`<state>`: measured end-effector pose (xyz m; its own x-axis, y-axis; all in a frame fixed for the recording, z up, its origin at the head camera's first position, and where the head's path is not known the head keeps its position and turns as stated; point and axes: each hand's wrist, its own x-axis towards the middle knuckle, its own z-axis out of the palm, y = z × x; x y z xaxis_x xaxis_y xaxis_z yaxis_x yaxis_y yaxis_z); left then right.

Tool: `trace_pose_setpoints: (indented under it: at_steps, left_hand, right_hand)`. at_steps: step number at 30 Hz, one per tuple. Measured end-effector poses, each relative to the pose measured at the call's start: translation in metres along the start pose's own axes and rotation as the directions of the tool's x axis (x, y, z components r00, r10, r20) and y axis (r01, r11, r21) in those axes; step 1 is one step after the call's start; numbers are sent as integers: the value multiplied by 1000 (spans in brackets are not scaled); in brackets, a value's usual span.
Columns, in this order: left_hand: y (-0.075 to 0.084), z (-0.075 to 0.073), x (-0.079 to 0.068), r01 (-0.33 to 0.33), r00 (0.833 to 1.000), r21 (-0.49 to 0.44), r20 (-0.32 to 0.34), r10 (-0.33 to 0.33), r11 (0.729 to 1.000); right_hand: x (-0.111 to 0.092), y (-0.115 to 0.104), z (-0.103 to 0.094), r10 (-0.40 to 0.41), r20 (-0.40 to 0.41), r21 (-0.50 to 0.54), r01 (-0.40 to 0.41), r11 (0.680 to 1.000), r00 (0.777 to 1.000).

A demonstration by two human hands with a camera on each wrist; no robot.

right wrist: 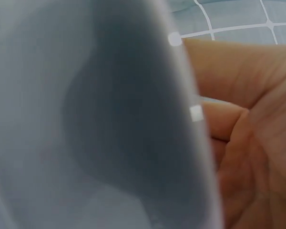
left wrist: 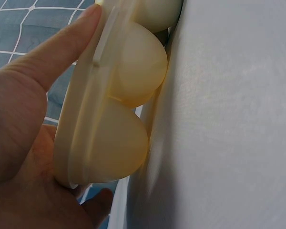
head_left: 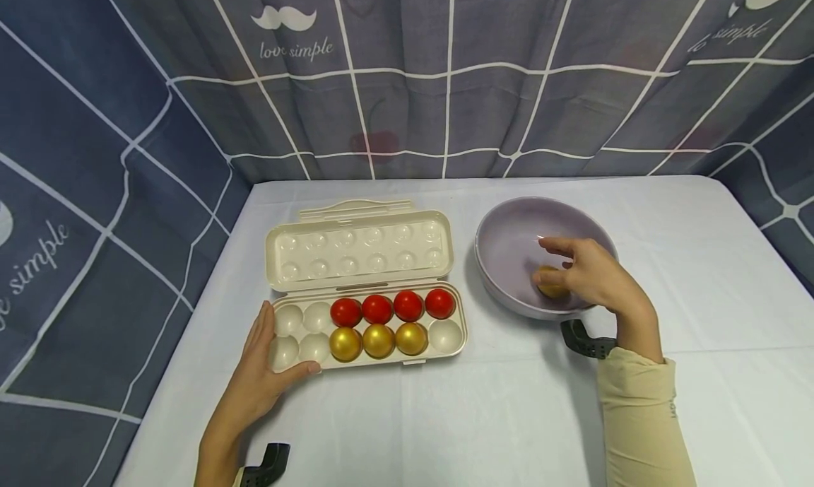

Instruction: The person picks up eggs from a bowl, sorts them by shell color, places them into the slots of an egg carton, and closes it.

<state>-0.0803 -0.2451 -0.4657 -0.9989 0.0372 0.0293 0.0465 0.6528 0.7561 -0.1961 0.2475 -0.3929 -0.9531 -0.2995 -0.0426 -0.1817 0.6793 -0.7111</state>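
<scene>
A cream egg box (head_left: pixel 359 289) lies with its lid (head_left: pixel 359 250) folded back. Its back row holds several shiny red balls (head_left: pixel 409 305); three gold balls (head_left: pixel 379 341) sit in the front row. My left hand (head_left: pixel 257 370) holds the box's left end, thumb along the front edge, fingers by the side. In the left wrist view, that thumb touches the rim of the egg box (left wrist: pixel 119 138). My right hand (head_left: pixel 591 271) reaches into a purple-grey bowl (head_left: pixel 509 239) over a gold ball (head_left: pixel 552 280). Its thumb and index finger are spread. In the right wrist view the bowl wall (right wrist: pixel 133 95) hides the fingertips.
A white cloth (head_left: pixel 445 423) covers the table. Grey checked curtains (head_left: pixel 407 84) hang behind it and to the left and right. The bowl stands right of the egg box with a narrow gap between them. Several cups at the box's left end and one at front right hold nothing.
</scene>
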Motion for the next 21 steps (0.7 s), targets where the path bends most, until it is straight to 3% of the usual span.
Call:
trace_pose_setpoints:
  at_steps: [21]
  left_hand:
    - [3, -1, 1, 15, 1000, 2, 11, -15, 1000]
  right_hand:
    - [1, 1, 6, 61, 74, -69, -56, 996, 995]
